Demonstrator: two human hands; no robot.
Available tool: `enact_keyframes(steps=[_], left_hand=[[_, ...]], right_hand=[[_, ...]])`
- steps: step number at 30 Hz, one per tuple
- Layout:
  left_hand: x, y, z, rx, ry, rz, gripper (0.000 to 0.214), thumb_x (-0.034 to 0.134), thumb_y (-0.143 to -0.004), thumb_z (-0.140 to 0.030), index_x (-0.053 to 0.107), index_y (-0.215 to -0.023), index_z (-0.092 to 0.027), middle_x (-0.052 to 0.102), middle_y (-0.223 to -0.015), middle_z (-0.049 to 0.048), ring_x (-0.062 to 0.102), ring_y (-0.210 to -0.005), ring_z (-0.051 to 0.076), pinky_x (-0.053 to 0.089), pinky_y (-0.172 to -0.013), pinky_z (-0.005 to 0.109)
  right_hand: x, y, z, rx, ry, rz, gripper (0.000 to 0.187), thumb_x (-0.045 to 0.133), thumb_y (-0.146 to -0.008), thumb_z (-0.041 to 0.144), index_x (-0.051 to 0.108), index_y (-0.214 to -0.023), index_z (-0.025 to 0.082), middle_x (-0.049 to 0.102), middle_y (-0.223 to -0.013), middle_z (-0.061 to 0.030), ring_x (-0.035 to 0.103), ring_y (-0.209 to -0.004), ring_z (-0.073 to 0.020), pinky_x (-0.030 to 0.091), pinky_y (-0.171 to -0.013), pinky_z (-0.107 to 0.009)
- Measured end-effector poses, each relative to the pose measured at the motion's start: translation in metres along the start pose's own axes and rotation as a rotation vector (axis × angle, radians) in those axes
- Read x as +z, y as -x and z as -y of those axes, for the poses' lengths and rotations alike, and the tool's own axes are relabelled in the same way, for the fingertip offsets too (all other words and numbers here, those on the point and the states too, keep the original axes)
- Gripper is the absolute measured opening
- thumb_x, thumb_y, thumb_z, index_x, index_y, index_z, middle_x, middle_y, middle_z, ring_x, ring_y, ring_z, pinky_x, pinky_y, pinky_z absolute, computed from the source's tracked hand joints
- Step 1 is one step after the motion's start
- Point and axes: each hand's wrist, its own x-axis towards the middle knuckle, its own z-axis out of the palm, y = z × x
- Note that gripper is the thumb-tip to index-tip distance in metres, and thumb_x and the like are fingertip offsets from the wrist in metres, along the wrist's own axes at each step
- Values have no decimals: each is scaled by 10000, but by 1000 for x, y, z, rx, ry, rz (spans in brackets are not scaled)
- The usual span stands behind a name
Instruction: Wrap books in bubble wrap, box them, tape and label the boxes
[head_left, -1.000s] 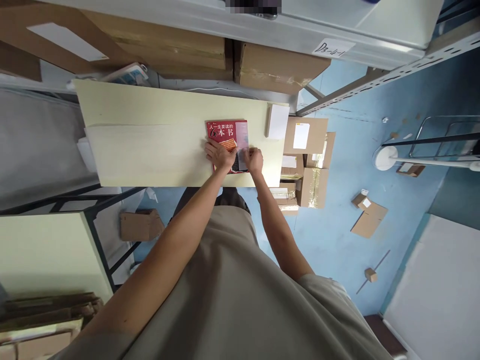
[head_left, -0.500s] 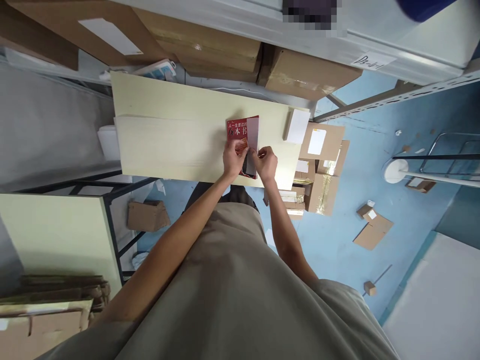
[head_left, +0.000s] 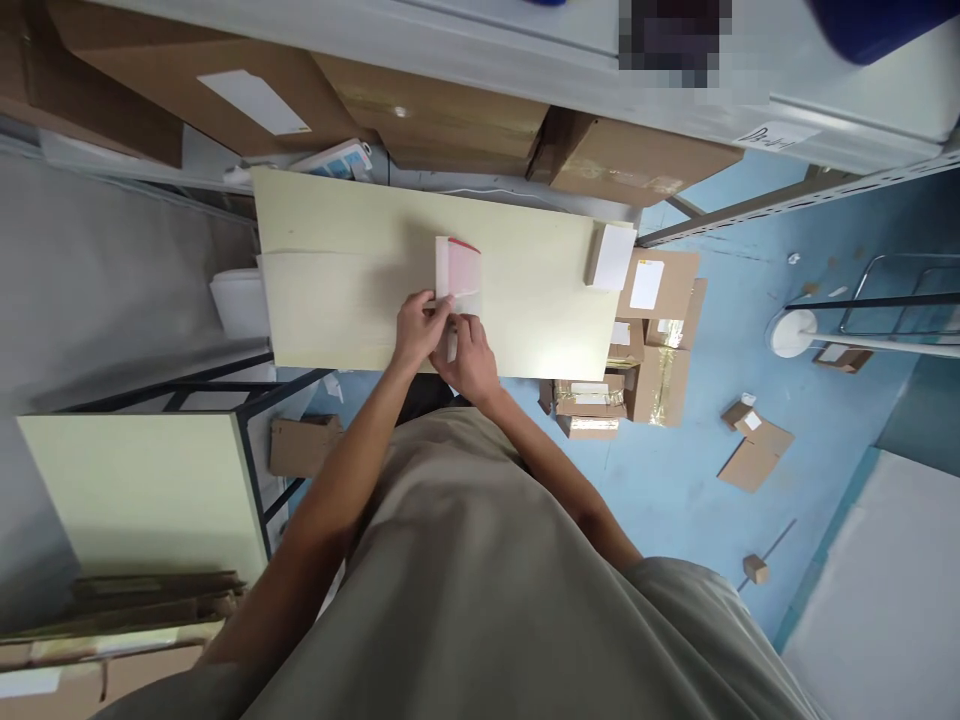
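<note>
A red book lies on the pale yellow table, now showing a whitish, pale pink face with only a red strip along its top edge. My left hand grips the book's near left corner with curled fingers. My right hand is closed on the book's near edge right beside the left hand, at the table's front edge. A small white box sits at the table's right end, apart from both hands.
Brown cartons stand behind the table under a grey metal shelf. Several cardboard boxes are stacked on the blue floor right of the table, with loose cardboard pieces farther right. A second pale table stands at the left.
The book has been turned over: its red printed cover no longer shows and a pale side faces up. Both hands shifted left and came together at its near edge.
</note>
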Motion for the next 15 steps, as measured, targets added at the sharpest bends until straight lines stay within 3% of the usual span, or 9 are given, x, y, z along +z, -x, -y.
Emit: enact_keyframes(steps=[3, 7, 11, 15], left_hand=[[-18, -14, 38, -81, 133, 26, 376, 697, -952, -503, 593, -757, -199, 582, -690, -6, 578, -672, 149, 428, -601, 259], [-26, -38, 85, -241, 282, -38, 381, 788, -868, -545, 646, -919, -195, 679, -822, 28, 666, -800, 185, 523, -739, 290], [-23, -58, 111, -339, 278, -78, 373, 800, -865, -504, 642, -1001, -194, 747, -960, 86, 727, -947, 231, 564, -892, 359], [-24, -66, 118, -243, 133, 10, 207, 683, -969, -390, 662, -1054, -201, 762, -1046, 111, 727, -1015, 267, 564, -953, 409]], right_hand=[[7, -7, -22, 125, -78, -20, 422, 670, -1001, 406, 587, -1370, 219, 618, -1393, -164, 674, -1226, -291, 612, -1029, -451], [19, -18, -62, 464, 2, -135, 462, 701, -969, 395, 586, -1364, 184, 650, -1345, -189, 700, -1133, -301, 601, -984, -465], [40, -22, -73, 520, 96, -149, 467, 690, -929, 325, 573, -1368, 218, 651, -1341, -156, 663, -1209, -314, 567, -1014, -467], [53, -23, -71, 549, 165, -188, 472, 670, -928, 354, 555, -1373, 246, 633, -1329, -144, 671, -1151, -303, 562, -992, -466]])
